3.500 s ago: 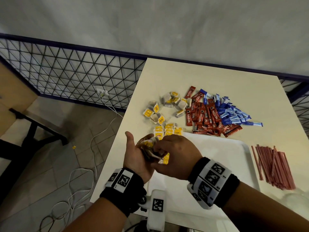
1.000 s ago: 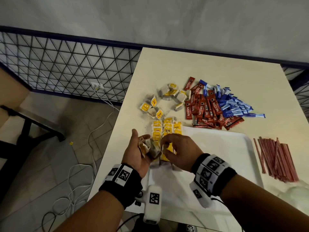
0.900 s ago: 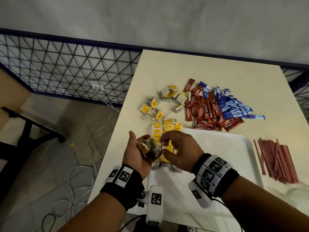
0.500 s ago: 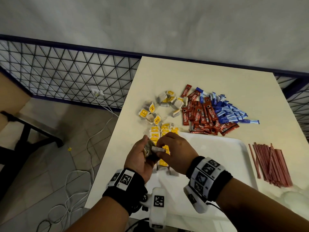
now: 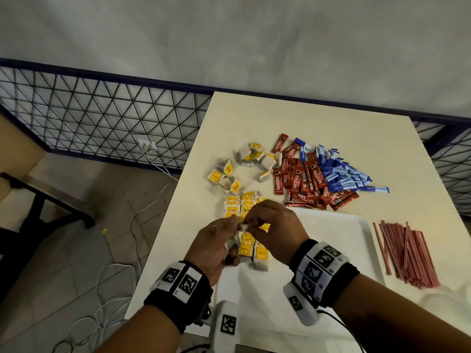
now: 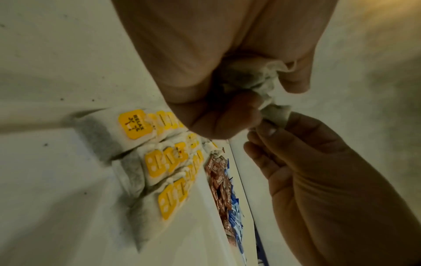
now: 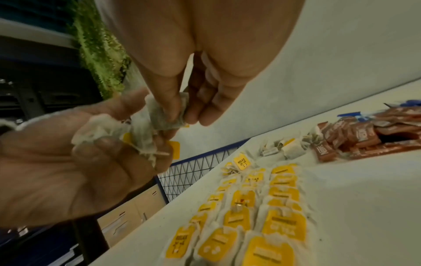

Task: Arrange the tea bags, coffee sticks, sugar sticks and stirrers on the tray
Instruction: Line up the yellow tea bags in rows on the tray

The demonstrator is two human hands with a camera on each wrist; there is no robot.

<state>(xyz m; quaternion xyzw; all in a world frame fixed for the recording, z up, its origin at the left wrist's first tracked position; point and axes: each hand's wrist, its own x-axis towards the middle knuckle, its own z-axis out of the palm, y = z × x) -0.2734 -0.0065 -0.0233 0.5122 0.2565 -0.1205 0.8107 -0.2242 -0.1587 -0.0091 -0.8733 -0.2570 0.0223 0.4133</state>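
Just above the left part of the white tray (image 5: pixel 331 240), my left hand (image 5: pixel 224 233) grips a small bunch of tea bags (image 7: pixel 107 129). My right hand (image 5: pixel 257 220) pinches one tea bag (image 7: pixel 164 115) at the top of that bunch, between thumb and fingers. Rows of yellow-tagged tea bags (image 5: pixel 248 247) lie on the tray under both hands. Loose tea bags (image 5: pixel 244 166), red coffee sticks (image 5: pixel 303 179) and blue sugar sticks (image 5: pixel 344 174) lie on the table beyond the tray. Red stirrers (image 5: pixel 407 253) lie to its right.
The cream table (image 5: pixel 305 118) ends close to my left hand, with floor and white cables (image 5: pixel 142 207) below. A dark wire fence (image 5: pixel 102 118) runs behind the table, and a pale object (image 5: pixel 448 301) shows at the near right edge.
My left fingers have curled round the bunch that lay on the upturned palm. My right hand has taken hold of one bag at its top, and both hands have shifted slightly.
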